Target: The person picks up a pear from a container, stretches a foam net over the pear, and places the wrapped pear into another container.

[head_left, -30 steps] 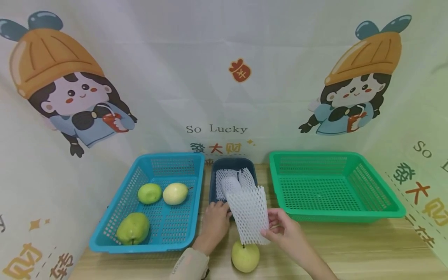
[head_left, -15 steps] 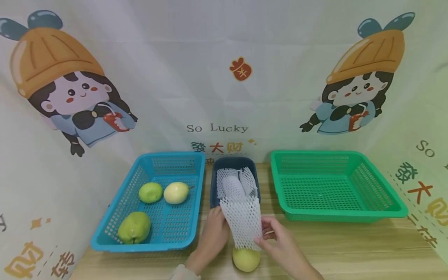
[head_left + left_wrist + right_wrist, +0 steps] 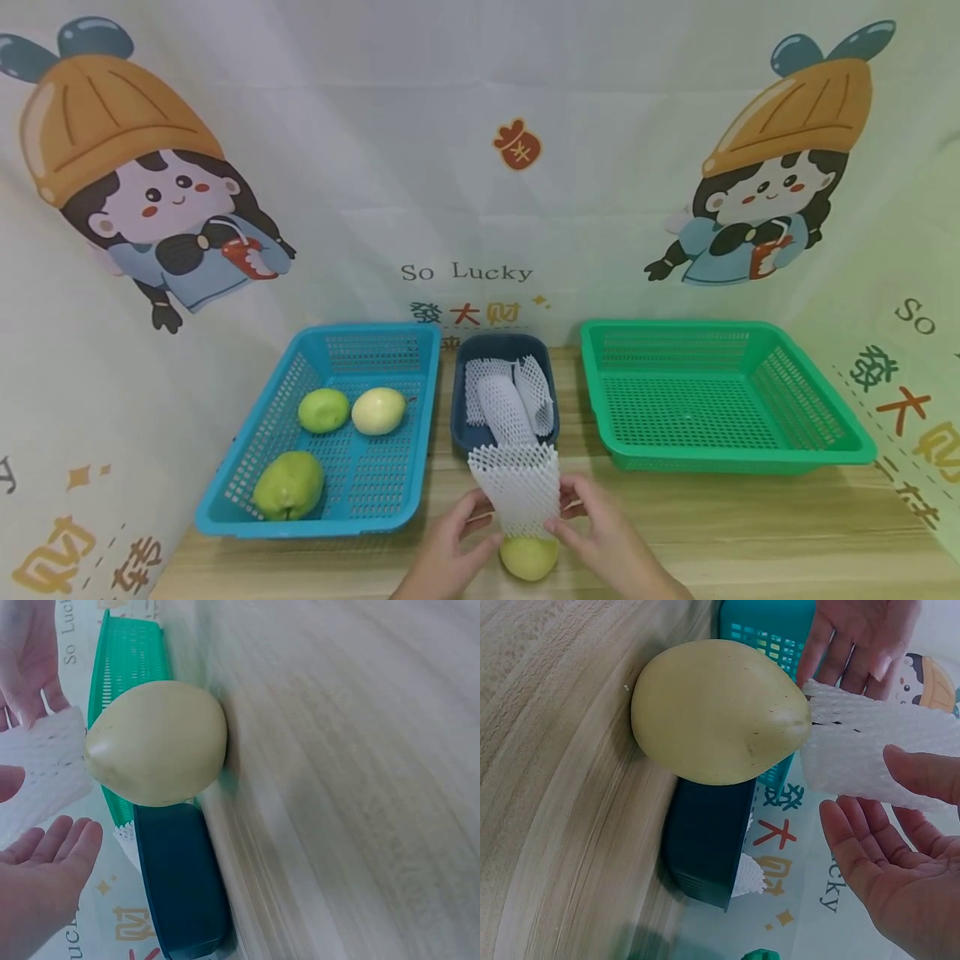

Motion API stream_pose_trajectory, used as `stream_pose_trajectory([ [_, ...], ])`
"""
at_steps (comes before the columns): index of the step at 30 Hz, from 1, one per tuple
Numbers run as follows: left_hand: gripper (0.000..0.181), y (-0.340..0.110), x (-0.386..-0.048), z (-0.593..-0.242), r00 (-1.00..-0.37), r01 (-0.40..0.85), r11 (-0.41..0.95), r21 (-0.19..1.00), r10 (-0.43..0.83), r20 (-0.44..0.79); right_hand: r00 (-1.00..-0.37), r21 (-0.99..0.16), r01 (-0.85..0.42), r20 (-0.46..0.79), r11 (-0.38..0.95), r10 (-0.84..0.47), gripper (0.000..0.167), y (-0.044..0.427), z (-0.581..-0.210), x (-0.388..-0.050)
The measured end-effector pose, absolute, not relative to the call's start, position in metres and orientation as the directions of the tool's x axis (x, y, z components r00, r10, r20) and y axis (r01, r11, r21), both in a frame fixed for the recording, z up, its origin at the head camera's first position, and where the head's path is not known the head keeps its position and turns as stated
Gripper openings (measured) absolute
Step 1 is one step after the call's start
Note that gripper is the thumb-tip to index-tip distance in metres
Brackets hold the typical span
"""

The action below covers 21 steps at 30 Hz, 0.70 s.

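A white foam fruit net (image 3: 517,492) stands over a yellow pear (image 3: 529,558) on the table, its lower edge meeting the pear's top in the head view. My right hand (image 3: 600,525) pinches the net's right edge between thumb and fingers; in the right wrist view the thumb (image 3: 922,772) lies across the foam. On the other side, my left hand (image 3: 459,542) is beside the net with fingers extended. The left wrist view shows these left fingers (image 3: 64,844) straight and apart from the pear. Most of the pear (image 3: 712,712) is bare in the right wrist view.
Behind the hands, a dark blue tray (image 3: 465,437) holds several more foam nets (image 3: 504,404). A blue basket (image 3: 375,525) at left contains two small light fruits (image 3: 378,411) and a larger green one (image 3: 288,486). At right stands a green basket (image 3: 735,457).
The net has come down and toward the person, onto the pear's top, with the right hand holding it. My left hand has drawn back from the tray to the net's left side.
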<state>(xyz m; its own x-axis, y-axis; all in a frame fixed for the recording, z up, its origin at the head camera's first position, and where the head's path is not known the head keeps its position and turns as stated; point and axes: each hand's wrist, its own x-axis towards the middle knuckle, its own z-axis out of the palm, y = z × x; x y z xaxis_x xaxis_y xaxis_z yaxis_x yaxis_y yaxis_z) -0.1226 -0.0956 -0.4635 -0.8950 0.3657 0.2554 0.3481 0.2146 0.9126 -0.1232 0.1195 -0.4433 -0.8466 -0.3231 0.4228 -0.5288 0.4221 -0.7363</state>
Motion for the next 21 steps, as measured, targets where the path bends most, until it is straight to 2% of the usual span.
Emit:
stream_pose_trajectory([
  [5,0.040,-0.093,-0.123,-0.467,-0.910,0.348,0.243,0.906,0.322,0.263,-0.861,-0.743,-0.504,0.391,0.440,-0.326,0.036,0.119,-0.443,-0.122],
  [12,0.031,-0.090,-0.125,-0.471,-0.910,0.389,0.362,0.847,0.295,0.291,-0.892,-0.741,-0.447,0.325,0.501,-0.315,0.038,0.116,-0.445,-0.122],
  [21,0.025,-0.088,-0.125,-0.475,-0.884,0.460,0.496,0.737,0.328,0.332,-0.844,-0.663,-0.532,0.369,0.527,-0.389,0.038,0.117,-0.448,-0.123],
])
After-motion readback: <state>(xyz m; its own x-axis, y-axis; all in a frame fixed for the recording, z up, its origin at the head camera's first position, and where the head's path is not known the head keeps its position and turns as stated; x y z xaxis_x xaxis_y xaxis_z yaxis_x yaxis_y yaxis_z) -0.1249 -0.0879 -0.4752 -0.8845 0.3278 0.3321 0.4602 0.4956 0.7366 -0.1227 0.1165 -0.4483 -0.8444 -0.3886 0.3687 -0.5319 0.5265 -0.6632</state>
